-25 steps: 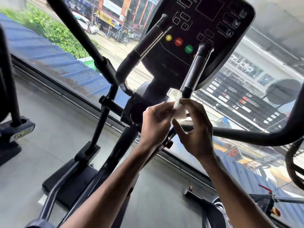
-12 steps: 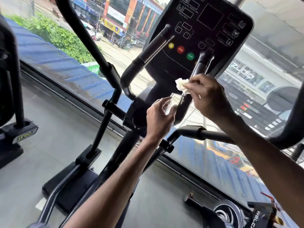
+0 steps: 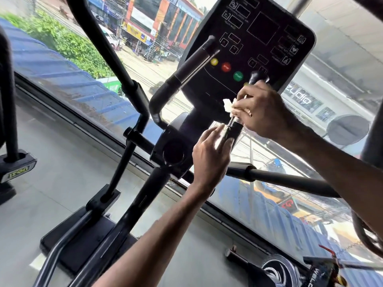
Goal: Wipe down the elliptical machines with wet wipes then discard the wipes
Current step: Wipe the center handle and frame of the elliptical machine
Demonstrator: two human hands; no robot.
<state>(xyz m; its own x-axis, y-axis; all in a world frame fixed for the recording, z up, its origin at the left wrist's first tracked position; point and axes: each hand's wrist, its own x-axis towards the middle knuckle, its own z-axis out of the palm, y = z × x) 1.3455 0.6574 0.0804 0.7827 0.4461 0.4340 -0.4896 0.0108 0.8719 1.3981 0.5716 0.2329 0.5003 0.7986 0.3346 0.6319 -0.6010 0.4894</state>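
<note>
right hand (image 3: pixel 263 108) curls wipe (image 3: pixel 228 104) round grip (image 3: pixel 234 127); left hand (image 3: pixel 209 156) pinches its base — squeeze and slide full length.

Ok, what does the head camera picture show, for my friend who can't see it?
A person's right hand wraps a white wet wipe around an elliptical machine's upright handle, in front of the black console. The left hand grips the same handle lower down, and a big window behind shows a street.
</note>
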